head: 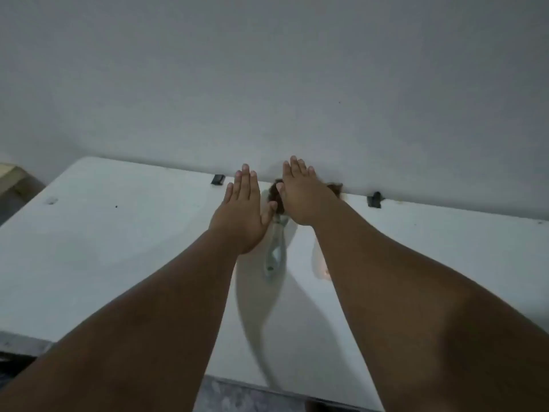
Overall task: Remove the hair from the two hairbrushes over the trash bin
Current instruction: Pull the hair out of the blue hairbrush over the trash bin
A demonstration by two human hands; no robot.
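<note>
Both arms stretch out over a white table (118,239) toward the wall. My left hand (242,212) is flat, fingers straight and together, holding nothing. My right hand (300,191) is also flat and holds nothing. Between and under them lies a pale grey-green hairbrush (275,251), handle pointing toward me. Its head, matted with brown hair (273,193), sits half under my right hand. More brown hair (335,188) shows past my right wrist; whether it belongs to a second brush is hidden. A pale handle-like shape (319,263) peeks out beside my right forearm. No trash bin is in view.
The table stands against a plain white wall (267,84). Two small dark clips (217,179) (375,200) sit at the table's far edge. Grey floor (237,396) shows below the near edge, and a beige object (12,173) sits at the far left.
</note>
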